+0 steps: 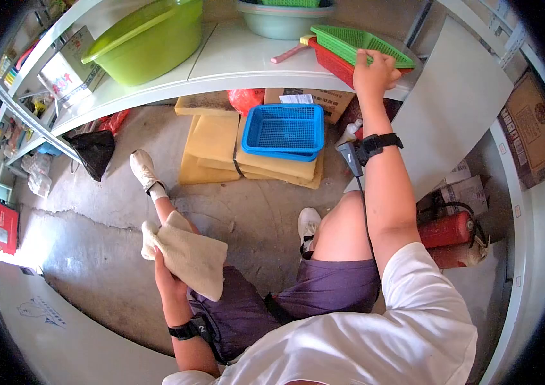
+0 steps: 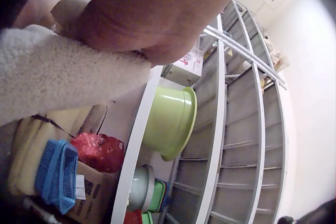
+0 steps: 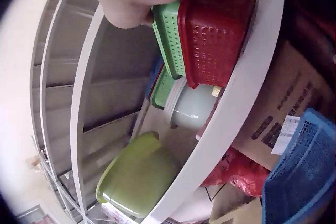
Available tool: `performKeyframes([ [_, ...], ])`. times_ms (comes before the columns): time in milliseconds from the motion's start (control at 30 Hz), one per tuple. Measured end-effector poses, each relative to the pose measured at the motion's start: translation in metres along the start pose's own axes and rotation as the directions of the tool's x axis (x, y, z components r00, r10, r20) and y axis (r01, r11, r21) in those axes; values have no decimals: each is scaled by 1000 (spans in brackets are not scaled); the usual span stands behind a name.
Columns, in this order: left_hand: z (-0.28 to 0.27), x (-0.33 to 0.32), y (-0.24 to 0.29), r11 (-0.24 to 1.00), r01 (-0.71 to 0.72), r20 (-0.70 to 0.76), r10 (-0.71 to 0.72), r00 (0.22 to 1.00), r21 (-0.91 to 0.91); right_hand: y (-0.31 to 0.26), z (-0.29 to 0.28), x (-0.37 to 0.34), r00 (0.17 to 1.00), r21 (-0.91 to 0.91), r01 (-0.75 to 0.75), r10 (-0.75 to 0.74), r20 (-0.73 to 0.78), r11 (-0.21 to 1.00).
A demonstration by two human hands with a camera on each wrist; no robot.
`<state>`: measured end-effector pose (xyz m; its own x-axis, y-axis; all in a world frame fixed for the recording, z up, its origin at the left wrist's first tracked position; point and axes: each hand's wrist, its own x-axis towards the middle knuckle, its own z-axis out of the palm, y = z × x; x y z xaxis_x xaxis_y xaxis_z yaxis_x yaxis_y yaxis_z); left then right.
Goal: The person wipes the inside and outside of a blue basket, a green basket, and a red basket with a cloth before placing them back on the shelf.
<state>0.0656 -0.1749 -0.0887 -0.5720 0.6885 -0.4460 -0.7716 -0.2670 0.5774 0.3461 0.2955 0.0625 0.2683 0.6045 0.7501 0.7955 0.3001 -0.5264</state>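
Across the top of the frame, spans a white shelf (image 1: 234, 56), with a green basin (image 1: 150, 48) at upper left. At upper right, near the front edge, sits a red basket (image 1: 333, 63) beneath a green basket (image 1: 344, 42). Seems to pinch the green rim with the right hand (image 1: 375, 74). Clamps a beige cloth (image 1: 190, 260) in the left hand (image 1: 168, 277), lower left. Could drag the red basket off the edge too, if wedged together.
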Motion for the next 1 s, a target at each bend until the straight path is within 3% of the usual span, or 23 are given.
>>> performKeyframes([
  [200,-1,-1,1,1000,24,12,-24,1000,4,-5,-14,2,990,-108,53,-38,135,993],
  [400,1,0,1,999,17,-16,-16,1000,38,-4,-16,2,991,-55,99,-94,91,994],
  [600,1,1,1,999,22,-10,-21,1000,41,-6,-19,5,989,-147,134,-122,88,980],
  [700,1,1,2,999,19,10,-19,1000,44,-9,-21,3,979,-143,203,-198,48,969],
  [900,3,1,0,999,29,53,-31,998,39,6,-7,15,900,-40,387,-387,-203,921],
  [1000,2,2,0,998,37,64,-40,997,42,11,-4,14,897,16,396,-384,-219,918],
])
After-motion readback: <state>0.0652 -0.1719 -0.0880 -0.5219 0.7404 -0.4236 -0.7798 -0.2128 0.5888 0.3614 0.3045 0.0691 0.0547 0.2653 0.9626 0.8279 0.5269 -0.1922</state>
